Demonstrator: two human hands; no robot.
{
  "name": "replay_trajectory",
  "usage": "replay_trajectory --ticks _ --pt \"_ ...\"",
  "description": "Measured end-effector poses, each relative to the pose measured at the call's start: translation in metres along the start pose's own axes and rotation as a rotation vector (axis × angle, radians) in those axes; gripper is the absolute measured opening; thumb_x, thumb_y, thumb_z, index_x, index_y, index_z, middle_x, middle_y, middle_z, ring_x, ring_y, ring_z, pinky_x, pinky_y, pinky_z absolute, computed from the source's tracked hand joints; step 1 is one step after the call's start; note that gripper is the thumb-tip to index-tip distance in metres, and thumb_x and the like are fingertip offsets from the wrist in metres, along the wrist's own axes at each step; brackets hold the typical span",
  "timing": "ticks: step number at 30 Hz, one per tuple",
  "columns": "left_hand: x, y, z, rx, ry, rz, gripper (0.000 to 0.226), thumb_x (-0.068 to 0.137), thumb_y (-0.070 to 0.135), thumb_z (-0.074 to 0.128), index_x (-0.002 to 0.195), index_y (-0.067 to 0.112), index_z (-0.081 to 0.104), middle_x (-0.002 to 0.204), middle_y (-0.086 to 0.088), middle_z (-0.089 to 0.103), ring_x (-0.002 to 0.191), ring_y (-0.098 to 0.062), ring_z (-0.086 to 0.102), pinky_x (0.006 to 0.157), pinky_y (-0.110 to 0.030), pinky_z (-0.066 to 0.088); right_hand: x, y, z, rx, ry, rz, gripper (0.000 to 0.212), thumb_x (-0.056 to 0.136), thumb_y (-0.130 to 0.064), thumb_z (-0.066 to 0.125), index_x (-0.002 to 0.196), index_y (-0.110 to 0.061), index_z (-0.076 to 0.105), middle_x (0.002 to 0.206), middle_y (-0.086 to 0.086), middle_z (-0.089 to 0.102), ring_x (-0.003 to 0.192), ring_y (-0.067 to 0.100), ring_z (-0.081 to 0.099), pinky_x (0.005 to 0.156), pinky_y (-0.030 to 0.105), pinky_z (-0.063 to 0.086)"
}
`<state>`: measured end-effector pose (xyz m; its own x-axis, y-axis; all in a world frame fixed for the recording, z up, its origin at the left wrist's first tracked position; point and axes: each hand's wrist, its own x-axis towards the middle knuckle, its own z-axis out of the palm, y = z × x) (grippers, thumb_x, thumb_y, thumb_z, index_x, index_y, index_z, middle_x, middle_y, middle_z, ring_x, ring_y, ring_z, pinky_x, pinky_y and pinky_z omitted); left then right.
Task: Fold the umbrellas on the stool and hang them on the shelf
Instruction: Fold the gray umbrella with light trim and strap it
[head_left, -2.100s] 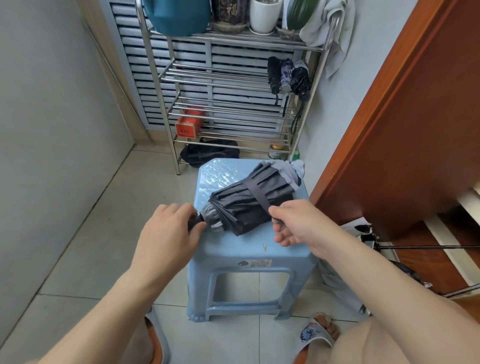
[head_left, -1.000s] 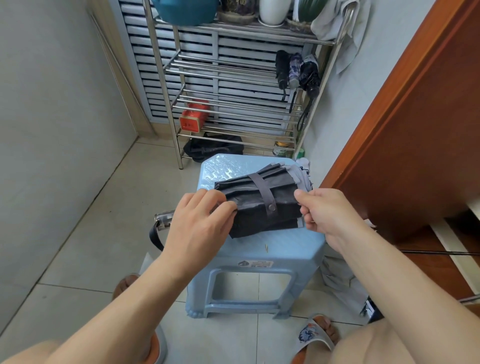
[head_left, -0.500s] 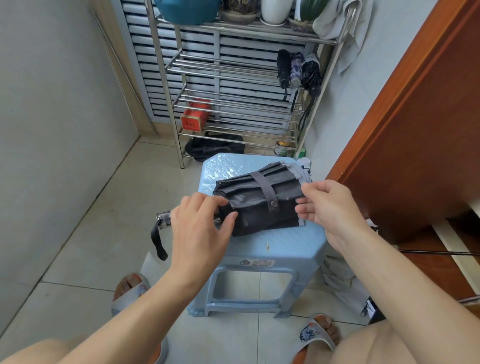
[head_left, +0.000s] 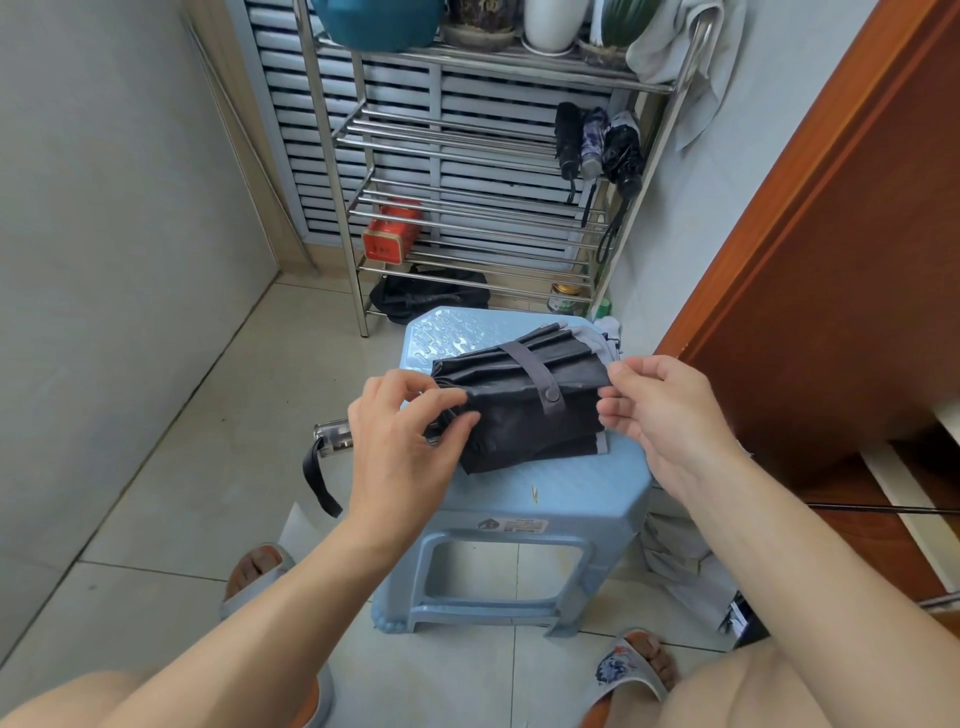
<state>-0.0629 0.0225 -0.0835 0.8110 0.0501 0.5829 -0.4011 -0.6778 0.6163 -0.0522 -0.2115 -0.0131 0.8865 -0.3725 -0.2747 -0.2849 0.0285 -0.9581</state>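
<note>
A dark grey folded umbrella lies across the light blue stool, its snap strap wrapped round the folds. Its clear handle with a black wrist loop sticks out past the stool's left edge. My left hand pinches the canopy folds at the handle end. My right hand pinches the canopy's edge at the other end. Behind the stool stands the metal shelf, with three folded umbrellas hanging at its right side.
A red tin sits on a lower rail, and a black bag and a can lie under the shelf. A wooden door stands on the right. Light grey umbrella fabric lies on the floor right of the stool.
The umbrella has turned to lie crosswise with its strap snapped shut. My left hand has moved from the handle to the canopy's left end, and my right hand has gone to the right edge.
</note>
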Motion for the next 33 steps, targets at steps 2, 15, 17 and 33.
replay_trajectory --ticks 2,15,17,33 --pt "0.000 0.001 0.001 -0.070 0.000 -0.031 0.004 0.083 0.027 0.077 0.085 0.023 0.075 0.095 0.013 0.056 0.094 -0.015 0.050 0.085 -0.045 0.041 0.000 -0.001 0.000 -0.001 0.000 0.001 0.016 0.100 -0.012 0.064 0.114 -0.004 0.062 0.086 0.012 0.069 0.059 0.011 0.065 0.057 0.024 0.056" --pt "0.000 0.006 -0.003 0.073 -0.010 0.194 0.007 0.088 0.019 0.077 0.093 0.023 0.077 0.086 0.013 0.067 0.087 -0.020 0.058 0.084 -0.038 0.036 0.001 0.001 0.002 -0.143 0.080 -0.081 0.008 0.100 -0.011 0.063 0.107 -0.011 0.060 0.098 0.014 0.071 0.065 0.015 0.071 0.058 0.026 0.058" --pt "0.000 0.005 -0.004 0.140 0.030 0.277 0.009 0.091 0.014 0.076 0.085 0.020 0.076 0.084 0.010 0.067 0.083 -0.023 0.058 0.080 -0.041 0.038 0.001 0.001 0.000 -0.141 0.080 -0.075 0.007 0.100 -0.010 0.063 0.106 -0.012 0.060 0.097 0.015 0.071 0.065 0.015 0.071 0.058 0.026 0.057" --pt "0.000 0.003 -0.008 0.272 -0.054 0.348 0.009 0.087 0.011 0.074 0.089 0.014 0.066 0.091 0.000 0.062 0.083 -0.028 0.058 0.080 -0.038 0.041 -0.026 0.003 0.028 -0.906 0.002 -0.464 0.031 0.093 -0.056 0.059 0.090 -0.026 0.062 0.086 -0.012 0.051 0.087 0.016 0.052 0.074 0.032 0.037"
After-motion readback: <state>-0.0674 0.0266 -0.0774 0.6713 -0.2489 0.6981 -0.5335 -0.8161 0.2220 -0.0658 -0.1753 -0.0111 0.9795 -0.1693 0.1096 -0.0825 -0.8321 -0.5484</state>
